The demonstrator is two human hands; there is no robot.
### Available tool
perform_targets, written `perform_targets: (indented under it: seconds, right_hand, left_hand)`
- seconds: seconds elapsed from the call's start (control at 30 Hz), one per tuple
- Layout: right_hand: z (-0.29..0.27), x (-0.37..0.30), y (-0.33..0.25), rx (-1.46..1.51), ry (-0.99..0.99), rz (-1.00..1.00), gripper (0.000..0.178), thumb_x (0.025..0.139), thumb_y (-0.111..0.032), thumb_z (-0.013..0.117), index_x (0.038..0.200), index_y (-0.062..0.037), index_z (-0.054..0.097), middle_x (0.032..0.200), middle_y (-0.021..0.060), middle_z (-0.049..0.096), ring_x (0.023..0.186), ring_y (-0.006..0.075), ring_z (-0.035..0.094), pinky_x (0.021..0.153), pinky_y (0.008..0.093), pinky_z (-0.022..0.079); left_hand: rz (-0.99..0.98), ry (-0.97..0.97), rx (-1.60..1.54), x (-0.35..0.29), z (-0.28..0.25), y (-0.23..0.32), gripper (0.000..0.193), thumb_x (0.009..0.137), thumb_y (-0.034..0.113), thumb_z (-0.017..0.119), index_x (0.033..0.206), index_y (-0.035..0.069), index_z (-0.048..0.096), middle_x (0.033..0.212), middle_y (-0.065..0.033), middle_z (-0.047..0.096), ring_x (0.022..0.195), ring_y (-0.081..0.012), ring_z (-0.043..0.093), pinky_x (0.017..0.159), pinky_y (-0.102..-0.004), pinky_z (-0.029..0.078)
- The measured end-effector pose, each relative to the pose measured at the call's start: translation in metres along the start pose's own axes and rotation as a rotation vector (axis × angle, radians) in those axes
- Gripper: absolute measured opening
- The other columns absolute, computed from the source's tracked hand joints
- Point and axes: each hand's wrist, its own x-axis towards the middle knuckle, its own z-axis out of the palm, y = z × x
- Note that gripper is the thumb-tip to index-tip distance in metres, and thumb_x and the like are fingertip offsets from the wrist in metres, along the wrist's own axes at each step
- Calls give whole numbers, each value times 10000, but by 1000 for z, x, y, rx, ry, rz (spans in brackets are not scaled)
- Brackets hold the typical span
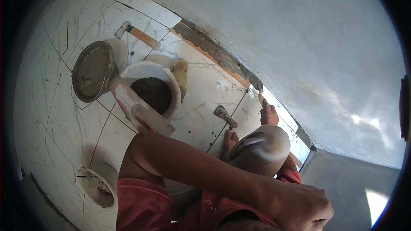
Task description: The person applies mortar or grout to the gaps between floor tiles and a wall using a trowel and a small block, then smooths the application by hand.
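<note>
My left arm crosses in front of my bent knee, and my left hand (302,208) is closed in a fist at the lower right. Whatever it may hold is hidden. Beyond the knee, my right hand (269,114) reaches down to the foot of the wall. Its fingers close round a small pale tool (261,98), its kind unclear, whose end meets the grey mortar strip (214,49) along the wall base. White skirting tiles (274,105) continue from there toward the corner. A putty knife (225,116) lies on the floor nearby, left of my right hand.
Left of me stand a white bucket (173,90) of dark mortar, a bucket of murky brown liquid (92,72) and a small dirty tub (100,188). A long reddish-grey tool (139,109) leans by the mortar bucket. A yellowish cloth (180,77) and a hammer (141,36) lie farther off.
</note>
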Motion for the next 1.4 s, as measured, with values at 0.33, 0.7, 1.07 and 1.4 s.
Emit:
perform_targets:
  seconds: [0.33, 0.7, 1.07, 1.4]
  right_hand:
    - [-3, -10, 17, -2, 19, -5, 345, 769, -110, 607, 1108, -144, 550, 920, 116, 569, 811, 314, 597, 638, 426, 495]
    - [-19, -5, 0, 74, 44, -40, 403, 763, -124, 639, 1154, -170, 550, 915, 100, 576, 827, 317, 588, 652, 434, 491]
    - [-6, 28, -7, 74, -61, -138, 475, 797, -139, 611, 1252, -158, 481, 928, 111, 565, 853, 321, 579, 673, 427, 491]
    - [0, 22, -4, 42, -66, -94, 511, 790, -139, 614, 1277, -160, 460, 947, 116, 563, 853, 319, 580, 687, 430, 496]
  left_hand:
    - [-10, 150, 582, 1, -20, -60, 192, 828, 136, 563, 793, -53, 572, 693, -212, 626, 640, -327, 642, 663, -405, 503]
    - [-15, 265, 1392, -11, -18, -131, 153, 737, 158, 548, 793, 34, 619, 793, -65, 631, 914, -172, 572, 818, -302, 414]
    - [5, 220, 1567, -15, -18, -136, 115, 739, 173, 539, 721, 98, 624, 818, -8, 617, 900, -154, 559, 845, -295, 390]
    - [48, 251, 1622, -13, -19, -141, 116, 741, 173, 538, 728, 102, 630, 817, -6, 621, 916, -157, 561, 850, -286, 385]
